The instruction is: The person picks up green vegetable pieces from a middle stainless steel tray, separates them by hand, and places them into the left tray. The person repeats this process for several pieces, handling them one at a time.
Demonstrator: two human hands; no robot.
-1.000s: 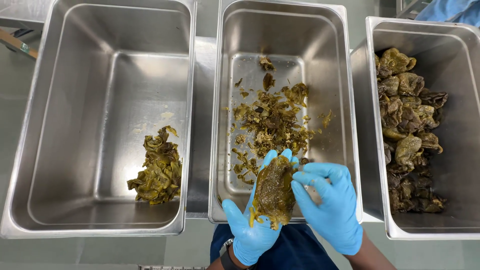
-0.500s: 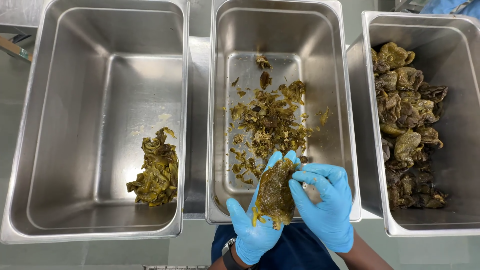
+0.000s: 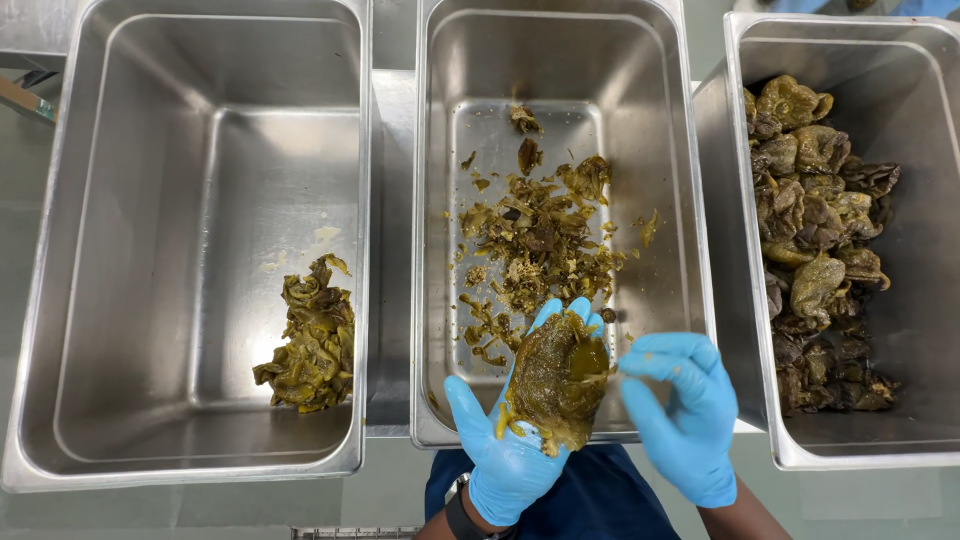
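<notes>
While left hand [image 3: 515, 440] cradles roasted pepper [image 3: 555, 380], right hand [image 3: 685, 415] fingers [image 3: 640, 365] pinch edge.

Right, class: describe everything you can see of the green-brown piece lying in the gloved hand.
The roasted pepper is a flattened, limp piece, olive green to brown with darker blistered patches and a wet, glossy look. Its edges are ragged, with small shreds hanging at the lower rim. It lies spread open on the palm and fingers of the left hand, in a blue glove, above the near edge of the middle steel pan. The right hand, also gloved, pinches at its right edge with its fingers.
</notes>
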